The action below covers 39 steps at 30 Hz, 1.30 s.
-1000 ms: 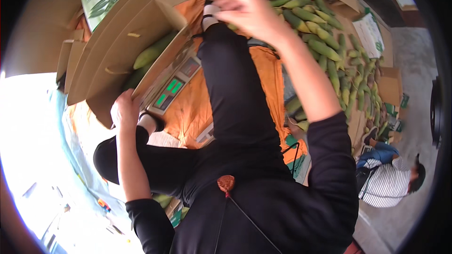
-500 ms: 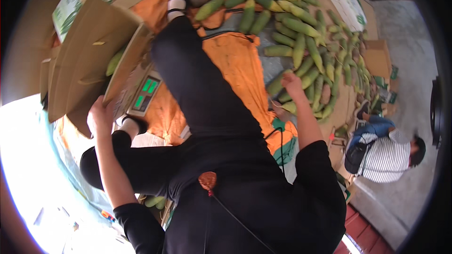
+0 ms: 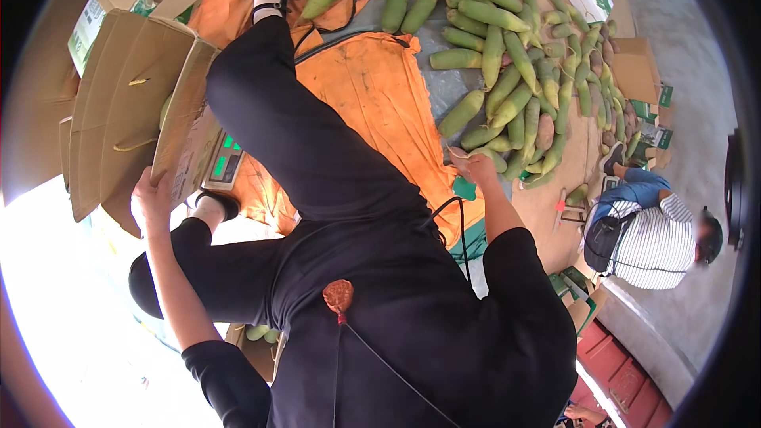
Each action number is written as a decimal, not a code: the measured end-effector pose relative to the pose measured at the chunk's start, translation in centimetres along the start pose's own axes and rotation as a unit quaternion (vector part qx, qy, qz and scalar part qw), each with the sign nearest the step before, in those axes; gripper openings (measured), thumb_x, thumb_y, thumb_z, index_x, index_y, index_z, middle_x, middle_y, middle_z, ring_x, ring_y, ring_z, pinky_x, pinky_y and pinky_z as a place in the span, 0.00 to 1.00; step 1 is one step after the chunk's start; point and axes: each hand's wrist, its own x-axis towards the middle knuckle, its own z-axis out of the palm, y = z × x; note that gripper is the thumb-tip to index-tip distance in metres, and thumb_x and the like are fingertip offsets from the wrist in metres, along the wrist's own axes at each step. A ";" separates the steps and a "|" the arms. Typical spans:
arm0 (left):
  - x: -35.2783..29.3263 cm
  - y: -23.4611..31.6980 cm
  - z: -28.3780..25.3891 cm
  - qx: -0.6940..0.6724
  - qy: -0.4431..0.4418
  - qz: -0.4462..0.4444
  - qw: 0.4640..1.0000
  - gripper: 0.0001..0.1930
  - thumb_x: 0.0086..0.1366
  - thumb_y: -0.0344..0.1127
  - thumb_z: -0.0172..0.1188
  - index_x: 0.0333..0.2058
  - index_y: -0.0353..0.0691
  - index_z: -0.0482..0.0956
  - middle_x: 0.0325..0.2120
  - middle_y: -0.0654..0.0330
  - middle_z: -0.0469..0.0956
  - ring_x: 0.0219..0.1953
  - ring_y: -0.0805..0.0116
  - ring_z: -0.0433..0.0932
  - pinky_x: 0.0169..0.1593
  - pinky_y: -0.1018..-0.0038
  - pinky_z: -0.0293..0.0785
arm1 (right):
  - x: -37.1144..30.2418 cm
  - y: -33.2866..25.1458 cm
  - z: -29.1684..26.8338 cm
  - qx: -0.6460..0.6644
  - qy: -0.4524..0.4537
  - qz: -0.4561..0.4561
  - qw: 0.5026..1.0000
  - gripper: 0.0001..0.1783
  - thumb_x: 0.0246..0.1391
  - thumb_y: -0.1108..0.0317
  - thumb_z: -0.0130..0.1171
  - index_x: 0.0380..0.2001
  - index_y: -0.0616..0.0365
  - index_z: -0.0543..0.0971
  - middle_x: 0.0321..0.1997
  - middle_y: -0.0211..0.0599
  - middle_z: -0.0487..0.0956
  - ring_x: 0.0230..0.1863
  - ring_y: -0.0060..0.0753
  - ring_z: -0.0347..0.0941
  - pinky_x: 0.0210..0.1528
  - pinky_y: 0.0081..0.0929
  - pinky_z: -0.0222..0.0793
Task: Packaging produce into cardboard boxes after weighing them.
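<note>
Head view: grips box (image 3: 181, 103) edge with left hand (image 3: 151, 200), holds right hand (image 3: 476, 166) at radishes (image 3: 519, 59) heaped to the right.
Unclear whether grasping one there. Could tip box beside scale (image 3: 227, 168) by tugging; could start radishes rolling by pulling from underneath.

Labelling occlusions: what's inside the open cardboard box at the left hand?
Only a green sliver, probably a vegetable, shows inside the cardboard box. Its right side panel covers the rest, so how many items it holds can't be seen.
</note>
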 end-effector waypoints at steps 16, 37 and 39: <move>0.2 0.3 -0.6 0.066 -0.037 -0.070 0.995 0.11 0.55 0.42 0.60 0.34 0.43 0.77 0.28 0.50 0.78 0.34 0.51 0.77 0.37 0.62 0.72 | 1.4 -3.3 0.7 -0.517 -0.077 -0.152 0.839 0.22 0.58 0.52 0.47 0.57 0.31 0.66 0.51 0.27 0.74 0.54 0.38 0.68 0.52 0.52 0.63; -1.1 0.4 -1.7 0.077 -0.013 -0.032 0.996 0.08 0.54 0.37 0.60 0.32 0.43 0.76 0.29 0.56 0.79 0.36 0.55 0.78 0.40 0.62 0.74 | 2.4 -10.9 -8.6 0.359 0.063 0.065 0.929 0.17 0.60 0.58 0.44 0.48 0.52 0.72 0.50 0.34 0.72 0.51 0.34 0.66 0.40 0.43 0.69; -1.2 0.4 -1.5 0.075 -0.001 -0.031 0.997 0.07 0.54 0.37 0.60 0.31 0.43 0.76 0.28 0.57 0.78 0.36 0.56 0.78 0.40 0.62 0.74 | 0.8 -16.2 -9.9 0.479 0.052 -0.034 0.876 0.17 0.63 0.57 0.42 0.48 0.55 0.70 0.56 0.39 0.71 0.53 0.36 0.66 0.49 0.43 0.66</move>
